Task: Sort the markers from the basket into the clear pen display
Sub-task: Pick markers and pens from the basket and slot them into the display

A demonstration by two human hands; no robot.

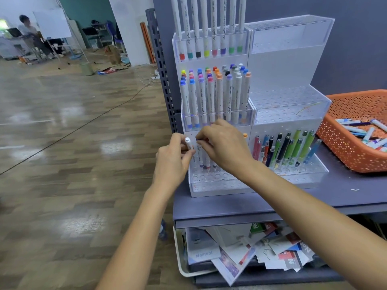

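Note:
The clear pen display (211, 185) stands on a grey shelf, with tiers of white markers in its left half. My left hand (174, 160) pinches a white-capped marker (189, 144) upright at the bottom tier's left end. Just to the right, my right hand (224, 143) grips the top of another marker (200, 155) standing among a few markers in that tier. The orange basket (343, 147) at the right edge holds several loose markers (368, 135).
The display's right half holds green, black, red and blue pens (291, 149) in its bottom tier; its upper tiers hold none. The grey shelf (314, 195) runs below; a bin of papers (247, 252) sits under it. A person sits far back left.

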